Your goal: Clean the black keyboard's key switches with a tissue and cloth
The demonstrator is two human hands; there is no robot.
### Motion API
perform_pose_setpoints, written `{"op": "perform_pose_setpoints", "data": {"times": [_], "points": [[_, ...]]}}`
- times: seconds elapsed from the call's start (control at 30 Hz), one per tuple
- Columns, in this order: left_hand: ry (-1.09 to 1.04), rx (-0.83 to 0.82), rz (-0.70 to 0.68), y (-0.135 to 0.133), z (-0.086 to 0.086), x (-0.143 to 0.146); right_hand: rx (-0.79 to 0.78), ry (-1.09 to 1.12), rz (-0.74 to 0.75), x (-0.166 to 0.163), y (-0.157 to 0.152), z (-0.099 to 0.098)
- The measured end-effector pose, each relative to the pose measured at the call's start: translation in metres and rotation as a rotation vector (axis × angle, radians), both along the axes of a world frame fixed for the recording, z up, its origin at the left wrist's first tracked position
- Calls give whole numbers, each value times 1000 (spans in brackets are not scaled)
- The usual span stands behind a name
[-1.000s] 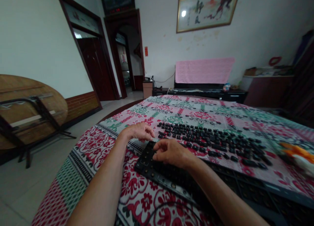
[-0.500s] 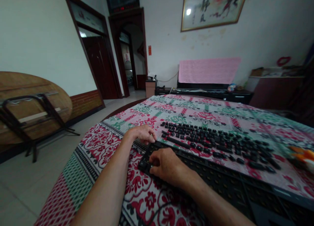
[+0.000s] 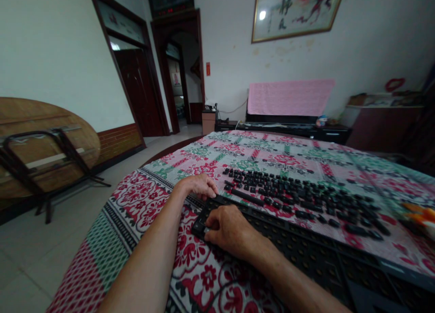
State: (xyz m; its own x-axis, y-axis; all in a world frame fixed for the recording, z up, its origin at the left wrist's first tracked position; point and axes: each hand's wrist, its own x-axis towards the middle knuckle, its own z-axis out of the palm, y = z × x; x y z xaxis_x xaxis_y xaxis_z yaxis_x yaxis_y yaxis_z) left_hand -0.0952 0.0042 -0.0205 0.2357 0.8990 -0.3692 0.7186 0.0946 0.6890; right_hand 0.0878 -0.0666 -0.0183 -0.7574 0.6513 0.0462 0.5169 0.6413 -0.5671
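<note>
A black keyboard base (image 3: 292,240) without most of its keycaps lies along the table's near side, showing rows of small round sockets. My left hand (image 3: 201,186) is closed at its far left corner, thumb and fingers gripping the edge. Over the left end of the base, my right hand (image 3: 228,229) is bent in a pinch, with a small keycap between thumb and forefinger, mostly hidden. Just beyond the base, many loose black keycaps (image 3: 288,186) are scattered on the cloth. A long space bar (image 3: 247,197) lies nearest the base.
A patterned red, green and white tablecloth (image 3: 136,195) covers the round table. An orange and white object (image 3: 419,215) sits at the right edge. A folded wooden table (image 3: 44,145) leans at the left wall. Beyond stands a low cabinet (image 3: 331,134) with a pink cloth (image 3: 290,97) above it.
My right hand has shifted very slightly toward the left edge of the keyboard base, its pinch kept. My left hand stays at the corner.
</note>
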Motion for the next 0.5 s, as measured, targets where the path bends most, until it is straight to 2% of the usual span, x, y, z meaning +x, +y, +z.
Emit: {"op": "perform_pose_setpoints", "data": {"times": [0.5], "points": [[-21,-8,1,-1,0,1,-11,-19,-60,-1,-5,6]]}}
